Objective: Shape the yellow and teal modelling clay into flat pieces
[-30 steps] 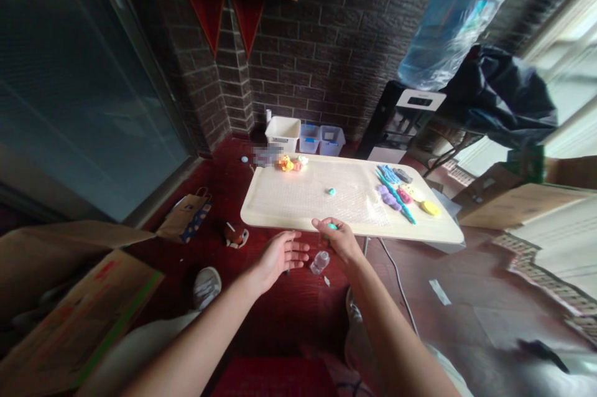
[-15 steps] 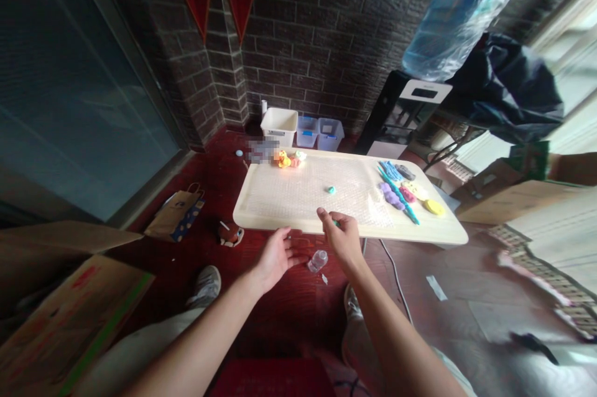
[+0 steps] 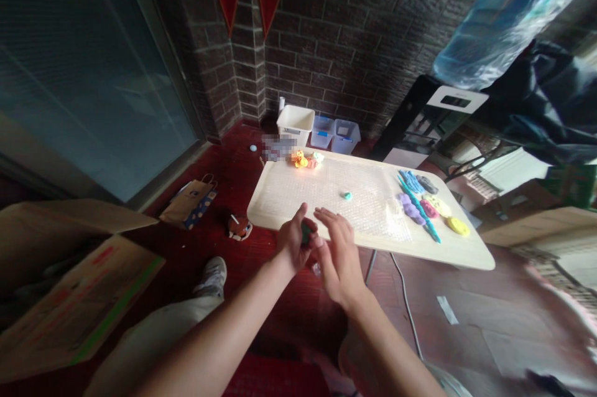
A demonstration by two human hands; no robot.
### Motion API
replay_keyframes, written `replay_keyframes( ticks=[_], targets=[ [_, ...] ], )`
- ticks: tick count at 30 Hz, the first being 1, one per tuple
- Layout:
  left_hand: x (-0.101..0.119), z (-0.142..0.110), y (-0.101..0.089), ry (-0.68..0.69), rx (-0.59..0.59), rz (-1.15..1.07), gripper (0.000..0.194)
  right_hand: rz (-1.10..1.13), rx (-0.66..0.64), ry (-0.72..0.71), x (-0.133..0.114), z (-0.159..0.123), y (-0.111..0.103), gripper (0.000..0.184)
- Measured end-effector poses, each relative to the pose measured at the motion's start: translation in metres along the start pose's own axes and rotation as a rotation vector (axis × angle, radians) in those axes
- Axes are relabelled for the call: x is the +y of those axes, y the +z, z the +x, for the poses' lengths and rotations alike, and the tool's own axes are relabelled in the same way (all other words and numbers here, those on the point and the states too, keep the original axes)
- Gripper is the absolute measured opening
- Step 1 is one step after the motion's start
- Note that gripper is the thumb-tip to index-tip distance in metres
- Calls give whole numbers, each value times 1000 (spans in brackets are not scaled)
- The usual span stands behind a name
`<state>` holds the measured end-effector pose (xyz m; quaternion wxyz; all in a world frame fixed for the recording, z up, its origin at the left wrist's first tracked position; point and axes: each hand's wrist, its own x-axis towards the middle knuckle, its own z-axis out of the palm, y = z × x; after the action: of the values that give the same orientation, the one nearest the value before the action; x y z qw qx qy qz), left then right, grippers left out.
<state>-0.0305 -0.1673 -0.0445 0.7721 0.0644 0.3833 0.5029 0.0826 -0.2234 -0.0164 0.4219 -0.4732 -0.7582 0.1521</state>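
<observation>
My left hand [image 3: 293, 242] is cupped at the near edge of the table, its fingers curled round a dark green lump of modelling clay [image 3: 306, 232] in the palm. Beside it, my right hand [image 3: 339, 257] has its fingers stretched out and holds nothing visible; its fingertips come close to the lump. On the bubble wrap [image 3: 321, 188] beyond both hands sits a small teal clay piece [image 3: 347, 196]. To the right lie a long teal stick [image 3: 422, 213] and soft lumps: blue [image 3: 411, 182], grey [image 3: 426, 184], purple [image 3: 411, 207], dark pink [image 3: 429, 208] and yellow [image 3: 458, 226].
Orange and yellow figures [image 3: 301, 160] stand at the table's far left corner. Behind the table [image 3: 476, 254] are a white bin [image 3: 296, 120] and two clear bins [image 3: 345, 135]. A water dispenser [image 3: 415, 117] stands at the back right, a paper bag [image 3: 191, 203] and cardboard box [image 3: 93, 303] to the left.
My left hand has risen and curled round the green lump, which showed in my right hand before. My right hand has opened and moved beside the left. The view has shifted left.
</observation>
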Motion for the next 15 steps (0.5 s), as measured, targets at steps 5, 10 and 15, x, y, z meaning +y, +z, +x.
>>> replay_keyframes(
  ticks=[5, 10, 15],
  targets=[
    [10, -14, 5, 37, 20, 7, 58, 230, 233, 274, 22, 3, -13, 38],
    [15, -34, 12, 12, -47, 34, 63, 311, 219, 375, 35, -8, -5, 44],
    [14, -49, 9, -22, -95, 58, 62, 339, 188, 404, 35, -19, -2, 43]
  ],
)
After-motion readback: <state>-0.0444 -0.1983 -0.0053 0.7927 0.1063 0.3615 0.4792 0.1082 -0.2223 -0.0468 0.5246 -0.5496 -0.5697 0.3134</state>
